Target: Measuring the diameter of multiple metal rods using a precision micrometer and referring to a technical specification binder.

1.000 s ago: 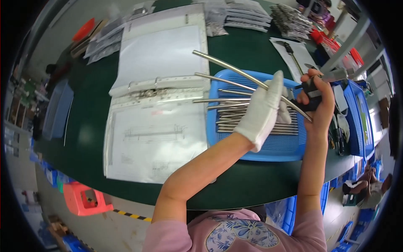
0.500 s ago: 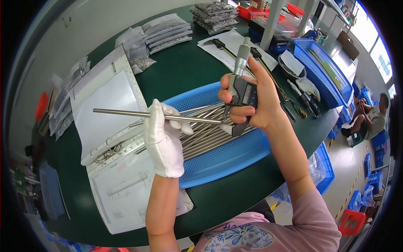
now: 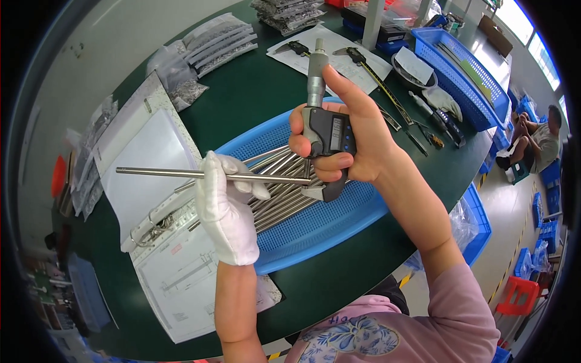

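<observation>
My left hand [image 3: 227, 209], in a white glove, pinches a slim steel rod [image 3: 158, 172] held nearly level. The rod's right end lies in the jaw opening of a digital micrometer [image 3: 327, 132]; I cannot tell how tightly it is gripped there. Bare, my right hand [image 3: 360, 130] wraps round the micrometer's frame, its thumb up along the grey thimble. Under both hands stands a blue perforated basket [image 3: 327, 233] holding several more steel rods [image 3: 281, 202].
At left an open ring binder [image 3: 148, 233] carries drawing sheets. Bagged parts [image 3: 218, 45] are stacked behind it. Calipers [image 3: 381, 81] lie on paper at the back; a blue basket [image 3: 466, 78] stands back right. Another person [image 3: 538, 142] sits at the far right.
Both hands, with the rod and micrometer, sit further left in view. The micrometer has turned more upright, and the rod's end still lies in its jaws. The view has shifted slightly.
</observation>
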The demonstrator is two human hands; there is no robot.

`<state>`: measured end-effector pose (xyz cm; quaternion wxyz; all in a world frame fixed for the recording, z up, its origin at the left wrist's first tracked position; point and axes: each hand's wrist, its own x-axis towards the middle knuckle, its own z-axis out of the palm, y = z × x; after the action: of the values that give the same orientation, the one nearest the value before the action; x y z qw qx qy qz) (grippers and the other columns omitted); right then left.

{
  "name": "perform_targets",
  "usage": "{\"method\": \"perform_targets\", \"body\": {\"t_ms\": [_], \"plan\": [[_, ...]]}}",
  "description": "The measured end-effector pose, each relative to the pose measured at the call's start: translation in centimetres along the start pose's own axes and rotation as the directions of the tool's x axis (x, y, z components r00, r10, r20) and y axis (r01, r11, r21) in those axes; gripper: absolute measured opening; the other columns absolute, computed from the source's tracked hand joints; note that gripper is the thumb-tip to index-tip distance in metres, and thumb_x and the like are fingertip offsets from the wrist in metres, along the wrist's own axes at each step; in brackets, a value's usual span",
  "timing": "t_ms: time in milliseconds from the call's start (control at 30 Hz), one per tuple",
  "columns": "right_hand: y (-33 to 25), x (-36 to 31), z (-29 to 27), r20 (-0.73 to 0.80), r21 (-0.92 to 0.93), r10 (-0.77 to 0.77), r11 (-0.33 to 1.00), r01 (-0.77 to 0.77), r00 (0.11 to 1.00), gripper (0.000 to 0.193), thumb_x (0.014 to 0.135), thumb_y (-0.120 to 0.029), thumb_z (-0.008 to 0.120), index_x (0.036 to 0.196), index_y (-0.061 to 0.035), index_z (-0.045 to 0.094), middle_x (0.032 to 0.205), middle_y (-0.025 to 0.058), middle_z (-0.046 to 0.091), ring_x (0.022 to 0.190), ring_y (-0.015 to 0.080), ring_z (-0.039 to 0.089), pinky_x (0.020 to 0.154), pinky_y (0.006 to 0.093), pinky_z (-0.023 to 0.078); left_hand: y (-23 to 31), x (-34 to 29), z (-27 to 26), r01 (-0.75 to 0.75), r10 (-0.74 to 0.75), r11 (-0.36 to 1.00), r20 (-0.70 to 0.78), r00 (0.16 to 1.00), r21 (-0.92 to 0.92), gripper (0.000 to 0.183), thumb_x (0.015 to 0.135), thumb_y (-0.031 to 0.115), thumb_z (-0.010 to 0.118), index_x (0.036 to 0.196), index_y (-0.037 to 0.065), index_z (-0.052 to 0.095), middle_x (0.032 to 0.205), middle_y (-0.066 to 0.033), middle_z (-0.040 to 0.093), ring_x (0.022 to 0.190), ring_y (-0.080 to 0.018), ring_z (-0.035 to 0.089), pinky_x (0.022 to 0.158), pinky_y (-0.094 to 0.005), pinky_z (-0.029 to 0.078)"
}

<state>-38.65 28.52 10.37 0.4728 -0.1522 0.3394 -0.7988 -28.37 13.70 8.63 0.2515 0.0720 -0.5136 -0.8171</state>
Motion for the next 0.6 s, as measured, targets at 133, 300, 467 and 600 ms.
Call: {"method": "perform_targets", "body": {"t_ms": [133, 300, 467, 600], "plan": [[0.1, -0.11, 0.07, -0.004, 0.061, -0.009, 0.998, 0.01, 1.0, 0.067, 0.082, -0.06, 0.026, 0.083, 0.0017, 0.052, 0.07, 0.0147, 0.055, 0.03, 0.0089, 0.035, 0.029, 0.0248, 0.033, -0.21, 0.04, -0.04, 0.0, 0.0, 1.0, 0.001, 1.0, 0.002, 0.03, 0.091, 0.029, 0.037, 0.071, 0.007, 0.042, 0.057, -0.0031, 0.038, 0.048, -0.0146, 0.043, 0.05, -0.0261, 0.041], [0.22, 0.03, -0.07, 0.015, 0.121, 0.006, 0.993, -0.008, 1.0, 0.064, 0.085, -0.055, 0.023, 0.084, 0.0026, 0.052, 0.069, 0.015, 0.054, 0.03, 0.0097, 0.035, 0.03, 0.0235, 0.033, 0.03, 0.01, -0.11, 0.005, -0.005, 1.0, 0.003, 1.0, -0.024, 0.029, 0.091, 0.028, 0.037, 0.072, 0.007, 0.042, 0.057, -0.0035, 0.038, 0.049, -0.0149, 0.043, 0.051, -0.026, 0.041], [0.0, -0.19, -0.09, 0.006, 0.072, 0.021, 0.997, -0.022, 1.0, 0.06, 0.083, -0.051, 0.026, 0.086, 0.0031, 0.051, 0.068, 0.0131, 0.056, 0.031, 0.0103, 0.033, 0.034, 0.0257, 0.032, 0.01, 0.04, -0.19, 0.009, -0.009, 1.0, 0.024, 1.0, -0.025, 0.028, 0.091, 0.027, 0.036, 0.073, 0.007, 0.042, 0.058, -0.004, 0.038, 0.049, -0.0155, 0.043, 0.051, -0.0262, 0.04], [0.08, -0.05, -0.02, -0.001, 0.074, 0.014, 0.997, -0.014, 1.0, 0.065, 0.083, -0.056, 0.025, 0.084, 0.0029, 0.053, 0.07, 0.0149, 0.055, 0.03, 0.0099, 0.035, 0.03, 0.0245, 0.033, 0.15, -0.07, -0.15, 0.015, -0.015, 0.999, 0.018, 1.0, -0.028, 0.028, 0.091, 0.027, 0.036, 0.073, 0.007, 0.042, 0.059, -0.0044, 0.038, 0.05, -0.0159, 0.043, 0.052, -0.0264, 0.04]]}}
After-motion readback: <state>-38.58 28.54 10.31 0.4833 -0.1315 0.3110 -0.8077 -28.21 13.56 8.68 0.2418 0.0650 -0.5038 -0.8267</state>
